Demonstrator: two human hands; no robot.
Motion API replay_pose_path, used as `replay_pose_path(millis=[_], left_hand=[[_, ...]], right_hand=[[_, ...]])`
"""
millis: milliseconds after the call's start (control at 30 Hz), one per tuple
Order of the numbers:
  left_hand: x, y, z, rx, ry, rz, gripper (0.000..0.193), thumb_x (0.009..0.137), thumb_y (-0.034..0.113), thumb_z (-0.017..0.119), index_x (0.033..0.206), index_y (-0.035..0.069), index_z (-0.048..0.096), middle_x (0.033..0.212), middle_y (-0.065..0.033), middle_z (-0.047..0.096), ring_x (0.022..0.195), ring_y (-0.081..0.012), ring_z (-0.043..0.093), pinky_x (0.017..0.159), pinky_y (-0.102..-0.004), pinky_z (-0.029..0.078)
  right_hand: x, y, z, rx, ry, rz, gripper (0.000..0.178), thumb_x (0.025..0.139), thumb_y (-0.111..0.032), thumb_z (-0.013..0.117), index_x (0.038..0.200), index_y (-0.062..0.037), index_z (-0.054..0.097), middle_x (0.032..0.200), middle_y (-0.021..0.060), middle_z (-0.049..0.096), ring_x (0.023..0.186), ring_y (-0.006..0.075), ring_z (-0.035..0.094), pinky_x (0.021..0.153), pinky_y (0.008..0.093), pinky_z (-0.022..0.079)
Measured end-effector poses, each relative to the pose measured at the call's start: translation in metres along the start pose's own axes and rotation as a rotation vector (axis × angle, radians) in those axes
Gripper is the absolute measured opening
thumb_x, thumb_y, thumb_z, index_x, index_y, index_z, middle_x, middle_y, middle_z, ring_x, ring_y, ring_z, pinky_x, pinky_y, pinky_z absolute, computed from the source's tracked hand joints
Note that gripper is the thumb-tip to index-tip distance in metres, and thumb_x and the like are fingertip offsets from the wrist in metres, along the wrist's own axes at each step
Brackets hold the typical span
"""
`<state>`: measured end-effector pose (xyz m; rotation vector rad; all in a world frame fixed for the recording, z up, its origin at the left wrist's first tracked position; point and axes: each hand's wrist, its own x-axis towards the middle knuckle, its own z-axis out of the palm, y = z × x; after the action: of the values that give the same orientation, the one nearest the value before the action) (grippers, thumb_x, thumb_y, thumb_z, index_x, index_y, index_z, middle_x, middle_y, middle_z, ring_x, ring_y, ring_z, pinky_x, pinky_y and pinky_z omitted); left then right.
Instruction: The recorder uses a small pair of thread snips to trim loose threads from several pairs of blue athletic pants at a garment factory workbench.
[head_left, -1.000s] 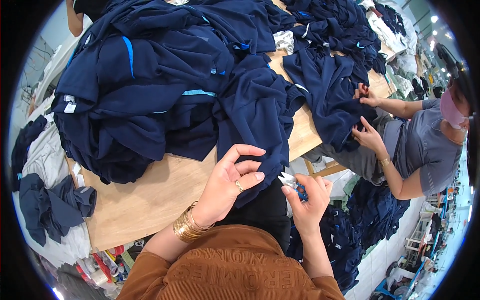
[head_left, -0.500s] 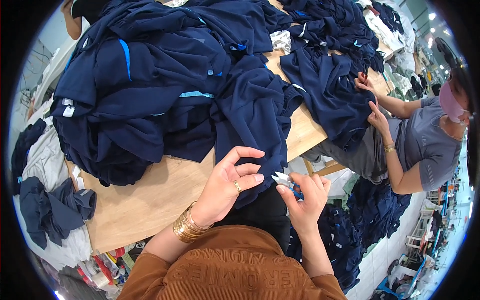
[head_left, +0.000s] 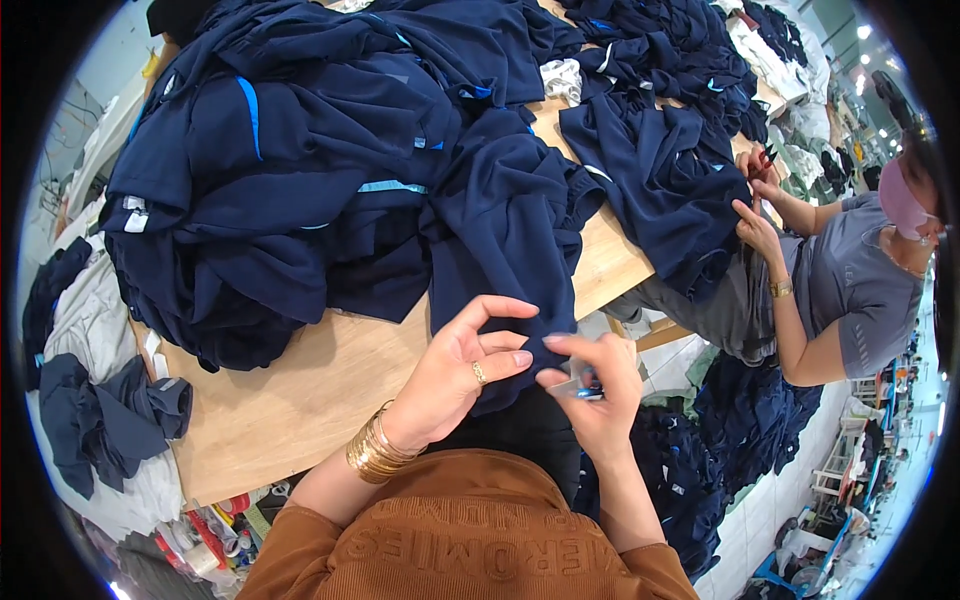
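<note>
My left hand point(head_left: 462, 375), with gold bangles and a ring, has its thumb and middle finger pinched at the lower edge of a navy garment point(head_left: 500, 215), its index finger curved above. The garment hangs over the table's front edge towards me. Just right of it, my right hand point(head_left: 603, 385) holds small thread snips point(head_left: 582, 391) with blue handles. The blades are tucked in and blurred among its fingers. The thumb and index finger of that hand reach towards the garment edge, near my left fingertips.
A large heap of navy garments point(head_left: 270, 150) covers much of the wooden table point(head_left: 290, 400). On the right, a masked co-worker point(head_left: 850, 270) handles another navy garment point(head_left: 650, 180). More navy garments point(head_left: 680, 470) lie below on the right. Grey and white cloth point(head_left: 95, 330) lies at the left.
My right thumb and index finger have extended towards the garment edge, and the snips' blades have swung back into the hand. My left hand stays nearly still. The co-worker's far hand has shifted.
</note>
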<state>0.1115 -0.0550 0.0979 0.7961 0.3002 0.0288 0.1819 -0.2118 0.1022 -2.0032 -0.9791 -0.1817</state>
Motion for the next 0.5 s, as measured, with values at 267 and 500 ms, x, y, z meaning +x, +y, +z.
replay_pose_path(millis=[267,500], left_hand=[[0.0,0.006,-0.01,0.061,-0.059,-0.016,0.042,0.079,-0.003,0.06,0.117,0.006,0.045,0.096,-0.0025,0.059,0.086,-0.0059,0.056,0.078,-0.0191,0.044],[-0.003,0.019,-0.015,0.222,-0.057,0.013,0.039,0.082,0.0,0.061,0.117,0.005,0.044,0.087,-0.0013,0.059,0.081,-0.0034,0.055,0.072,-0.0169,0.044]], right_hand=[[0.003,0.016,-0.008,0.712,0.438,0.5,0.007,0.075,-0.001,0.064,0.079,-0.0032,0.059,0.068,0.0002,0.056,0.064,0.0083,0.047,0.06,0.0221,0.035],[0.02,0.006,-0.027,-0.172,-0.239,-0.108,0.045,0.056,-0.04,0.077,0.084,-0.0107,0.058,0.072,-0.004,0.055,0.058,0.0161,0.046,0.061,0.0299,0.035]])
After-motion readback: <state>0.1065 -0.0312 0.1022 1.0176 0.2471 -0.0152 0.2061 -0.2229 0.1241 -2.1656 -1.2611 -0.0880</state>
